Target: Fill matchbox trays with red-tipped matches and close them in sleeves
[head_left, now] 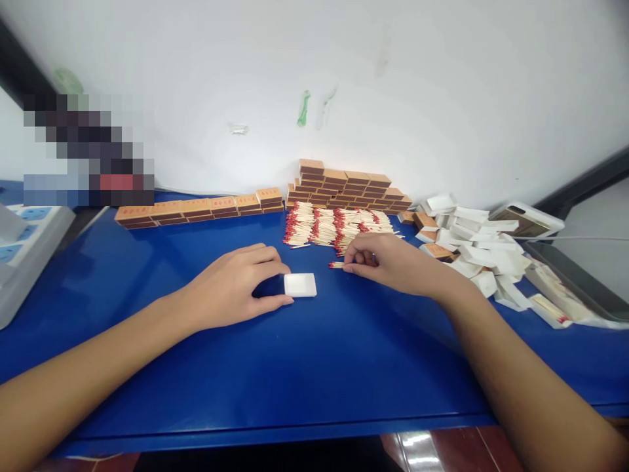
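A small white matchbox tray lies on the blue table, its inside bare. My left hand grips the tray's left end between thumb and fingers. To the right of it, my right hand pinches a few matches, their red heads pointing left. Just behind that hand a broad pile of loose red-headed matches is spread across the table. The exact number of matches in my fingers cannot be made out.
Brown matchboxes are stacked against the wall, with a lower row to the left. At right lie a heap of white trays, a phone-like device and a tray holding matches. A white power strip stands at the left edge.
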A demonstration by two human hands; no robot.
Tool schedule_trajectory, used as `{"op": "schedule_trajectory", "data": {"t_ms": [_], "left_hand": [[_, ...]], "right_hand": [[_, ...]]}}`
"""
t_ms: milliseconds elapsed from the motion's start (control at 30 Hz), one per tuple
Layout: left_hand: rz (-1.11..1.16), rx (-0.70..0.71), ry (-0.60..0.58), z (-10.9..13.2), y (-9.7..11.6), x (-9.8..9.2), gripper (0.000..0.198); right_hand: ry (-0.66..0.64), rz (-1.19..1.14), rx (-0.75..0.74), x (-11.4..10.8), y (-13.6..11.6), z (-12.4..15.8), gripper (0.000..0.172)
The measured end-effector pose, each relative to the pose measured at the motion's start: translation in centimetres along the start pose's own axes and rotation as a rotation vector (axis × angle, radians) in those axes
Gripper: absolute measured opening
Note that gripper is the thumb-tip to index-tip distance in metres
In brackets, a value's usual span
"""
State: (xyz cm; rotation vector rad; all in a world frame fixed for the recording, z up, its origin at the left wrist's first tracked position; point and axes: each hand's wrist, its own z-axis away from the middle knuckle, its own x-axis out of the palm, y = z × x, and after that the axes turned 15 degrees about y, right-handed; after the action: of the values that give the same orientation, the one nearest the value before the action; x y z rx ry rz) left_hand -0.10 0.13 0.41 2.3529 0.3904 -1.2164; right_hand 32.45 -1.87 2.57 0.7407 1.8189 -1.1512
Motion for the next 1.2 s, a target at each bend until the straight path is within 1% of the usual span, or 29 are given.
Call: {"op": "schedule_trajectory", "data": {"t_ms": [167,367,567,800,1000,1200], "left_hand": [[-0.004,0.008,0.000,0.02,0.05,0.01,0.033],[-0.002,0.003,0.012,0.07,0.09,0.01,0.032],[-0.005,0.007,0.001,0.06,0.05,-0.07,0.033],[-0.012,0.008,-0.013,0.03,0.04,-0.08,0.033],[-0.001,0.009,-0.005,0.09,-0.05,0.01,0.031],[-0.001,0.000,-0.014,0.06,-0.07,0.06,0.032]], "right_hand": [[-0.004,0.014,0.003,-0.02,-0.16,0.02,0.019],[0.025,0.005,0.019,0.01,-0.36,0.02,0.018],[0.002,0.012,0.013,-0.01,-0.48,-0.03,0.020],[0.011,0.025,0.034,0.02,-0.29,0.00,0.018],[-0.018,0.020,0.057,0.12,-0.66,-0.17,0.024],[-0.027,0.044,0.031,0.38,-0.38,-0.05,0.022]]}}
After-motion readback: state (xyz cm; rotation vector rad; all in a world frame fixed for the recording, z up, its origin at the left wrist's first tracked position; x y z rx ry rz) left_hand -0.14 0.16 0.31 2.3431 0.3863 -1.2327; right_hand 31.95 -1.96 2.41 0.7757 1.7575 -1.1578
